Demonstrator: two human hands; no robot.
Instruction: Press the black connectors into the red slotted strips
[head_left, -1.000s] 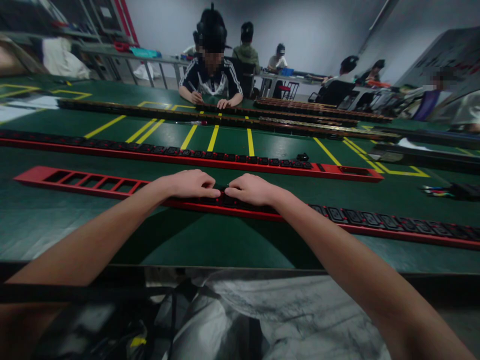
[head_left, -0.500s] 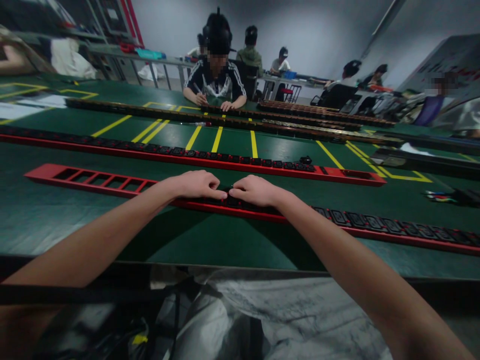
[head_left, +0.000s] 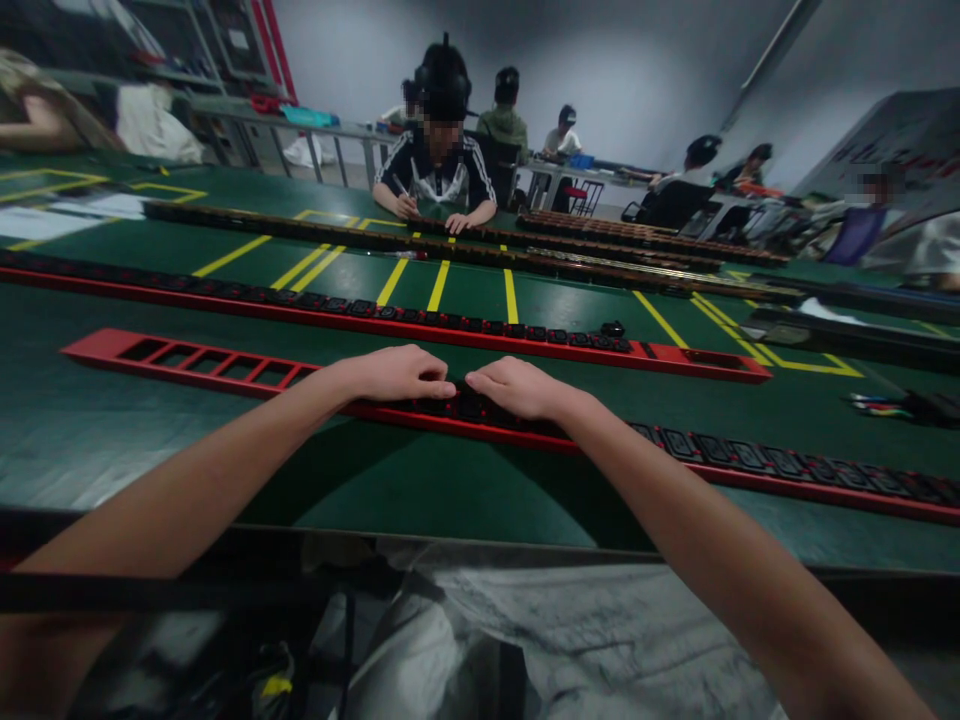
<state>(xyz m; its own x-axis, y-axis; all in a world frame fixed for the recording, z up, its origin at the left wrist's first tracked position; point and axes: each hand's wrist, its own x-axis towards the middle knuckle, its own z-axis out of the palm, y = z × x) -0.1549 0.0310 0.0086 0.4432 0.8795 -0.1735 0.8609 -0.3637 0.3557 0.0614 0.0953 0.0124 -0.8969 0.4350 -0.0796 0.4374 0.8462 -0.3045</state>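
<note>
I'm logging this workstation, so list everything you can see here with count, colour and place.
near strip: one, red frame, black sockets on its right part, empty slots left, under both hands
far strip: one, red, black sockets, behind it
loose socket: one, black, on far strip
dark strips: several, across table's far side
table: one, green, yellow lines
wires: coloured bundle, right edge
people: several, seated beyond
left hand: pressing near strip
right hand: pressing beside it

Grey wall (head_left: 600,70), green tables (head_left: 112,430) with yellow lines (head_left: 510,295), dim light.
</note>
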